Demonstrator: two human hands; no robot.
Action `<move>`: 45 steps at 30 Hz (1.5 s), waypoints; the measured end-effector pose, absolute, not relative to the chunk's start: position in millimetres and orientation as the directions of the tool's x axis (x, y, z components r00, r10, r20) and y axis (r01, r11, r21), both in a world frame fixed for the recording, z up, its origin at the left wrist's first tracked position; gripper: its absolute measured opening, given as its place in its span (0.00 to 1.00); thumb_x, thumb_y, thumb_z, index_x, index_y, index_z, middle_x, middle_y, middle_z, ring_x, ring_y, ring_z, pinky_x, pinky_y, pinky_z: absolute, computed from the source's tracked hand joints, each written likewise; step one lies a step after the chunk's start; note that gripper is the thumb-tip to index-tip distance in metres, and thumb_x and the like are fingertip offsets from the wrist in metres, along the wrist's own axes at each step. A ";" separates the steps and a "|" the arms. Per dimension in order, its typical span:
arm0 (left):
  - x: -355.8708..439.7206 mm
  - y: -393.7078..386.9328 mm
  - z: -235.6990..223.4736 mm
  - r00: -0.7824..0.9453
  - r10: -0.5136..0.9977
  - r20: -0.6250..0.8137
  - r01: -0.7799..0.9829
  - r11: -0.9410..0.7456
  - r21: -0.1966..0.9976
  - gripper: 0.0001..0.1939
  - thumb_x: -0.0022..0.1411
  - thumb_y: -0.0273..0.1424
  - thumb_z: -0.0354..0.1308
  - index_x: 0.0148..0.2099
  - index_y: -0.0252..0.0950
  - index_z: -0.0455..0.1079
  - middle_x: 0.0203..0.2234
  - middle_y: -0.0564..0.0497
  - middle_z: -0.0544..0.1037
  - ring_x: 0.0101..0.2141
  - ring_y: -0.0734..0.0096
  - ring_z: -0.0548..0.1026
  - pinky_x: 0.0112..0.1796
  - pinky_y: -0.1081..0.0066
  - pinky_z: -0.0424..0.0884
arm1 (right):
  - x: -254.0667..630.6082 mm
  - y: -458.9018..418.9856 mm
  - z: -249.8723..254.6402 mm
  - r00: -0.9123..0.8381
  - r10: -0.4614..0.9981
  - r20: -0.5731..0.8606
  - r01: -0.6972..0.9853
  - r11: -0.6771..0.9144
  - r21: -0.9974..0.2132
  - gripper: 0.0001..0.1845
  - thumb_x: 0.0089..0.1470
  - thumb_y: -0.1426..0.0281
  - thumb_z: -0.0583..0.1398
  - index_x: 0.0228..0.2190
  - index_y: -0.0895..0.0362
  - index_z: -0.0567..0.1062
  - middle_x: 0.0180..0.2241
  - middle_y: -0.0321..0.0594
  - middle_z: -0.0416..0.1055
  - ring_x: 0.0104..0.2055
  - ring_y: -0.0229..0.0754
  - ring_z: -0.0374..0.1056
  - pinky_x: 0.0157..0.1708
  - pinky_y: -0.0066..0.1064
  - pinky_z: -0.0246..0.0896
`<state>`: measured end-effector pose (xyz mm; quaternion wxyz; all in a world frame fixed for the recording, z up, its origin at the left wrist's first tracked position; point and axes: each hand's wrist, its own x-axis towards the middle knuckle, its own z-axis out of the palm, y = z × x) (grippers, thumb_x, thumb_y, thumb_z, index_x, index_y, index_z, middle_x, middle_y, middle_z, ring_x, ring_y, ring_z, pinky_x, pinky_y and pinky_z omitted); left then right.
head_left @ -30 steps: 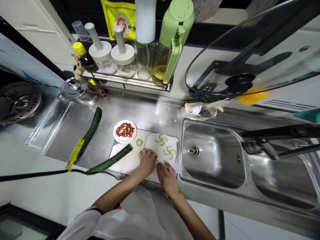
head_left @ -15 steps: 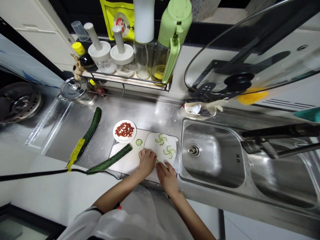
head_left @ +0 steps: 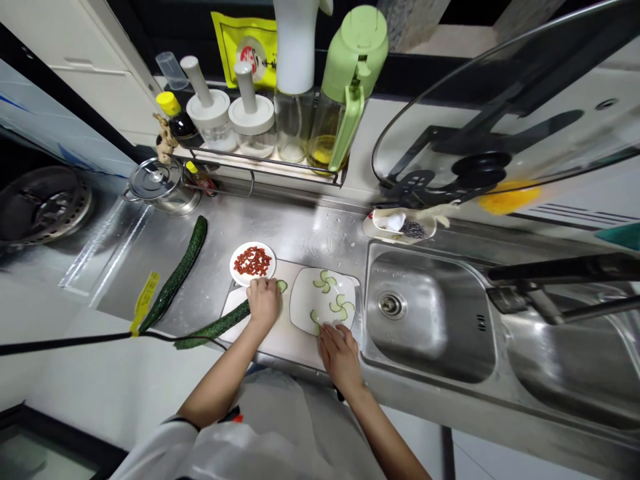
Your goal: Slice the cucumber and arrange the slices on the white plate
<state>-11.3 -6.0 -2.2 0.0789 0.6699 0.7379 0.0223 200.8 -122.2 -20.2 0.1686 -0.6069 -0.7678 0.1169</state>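
Observation:
My left hand (head_left: 264, 303) has curled fingers over the cutting board (head_left: 285, 337), beside a cucumber slice (head_left: 281, 286) and over the near end of a cut cucumber (head_left: 215, 329). What its fingertips hold, if anything, is hidden. My right hand (head_left: 341, 353) rests at the near edge of a white square plate (head_left: 306, 293), fingers close together with the tips by a thin cucumber piece (head_left: 315, 317). Whether they pinch something small I cannot make out. Curved cucumber pieces form two pinwheels, one at the back (head_left: 325, 281) and one at the right (head_left: 342, 307) of the plate.
A small plate of red berries (head_left: 253, 261) stands behind the board. A whole cucumber (head_left: 175, 273) lies left, beside a yellow-tagged cable (head_left: 145, 303). The sink (head_left: 430, 307) is at right. A lidded pot (head_left: 163, 187) and a condiment shelf (head_left: 260, 162) stand behind.
My left hand has moved left from the plate to the cucumber slice and the cut cucumber. My right hand stays at the plate's near edge, where a cucumber piece now shows more fully.

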 end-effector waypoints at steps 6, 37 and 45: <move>-5.1 -8.4 -3.0 -0.158 0.982 -0.100 0.979 0.169 0.111 0.11 0.61 0.33 0.53 0.43 0.38 0.74 0.44 0.42 0.68 0.44 0.54 0.61 0.39 0.60 0.57 | 199.3 -123.9 -20.8 -0.205 0.973 0.110 0.889 0.232 -0.395 0.15 0.59 0.71 0.54 0.45 0.55 0.76 0.47 0.42 0.72 0.52 0.50 0.57 0.48 0.41 0.56; 18.4 -23.5 18.6 0.256 0.866 -0.429 0.271 0.361 0.892 0.12 0.53 0.38 0.60 0.36 0.36 0.75 0.27 0.53 0.77 0.28 0.74 0.70 0.32 0.74 0.62 | 190.2 -48.7 -0.5 -0.040 0.932 -0.359 0.216 -0.343 -0.914 0.17 0.51 0.60 0.58 0.41 0.54 0.76 0.43 0.43 0.74 0.42 0.44 0.68 0.35 0.33 0.63; 27.3 -27.5 5.3 0.281 0.671 -0.686 0.096 0.692 0.716 0.22 0.52 0.50 0.57 0.29 0.32 0.72 0.22 0.52 0.74 0.25 0.76 0.67 0.30 0.74 0.60 | 197.9 -48.9 10.4 -0.067 0.916 -0.397 0.228 -0.373 -0.899 0.15 0.49 0.57 0.58 0.30 0.57 0.75 0.29 0.38 0.73 0.31 0.39 0.67 0.29 0.29 0.59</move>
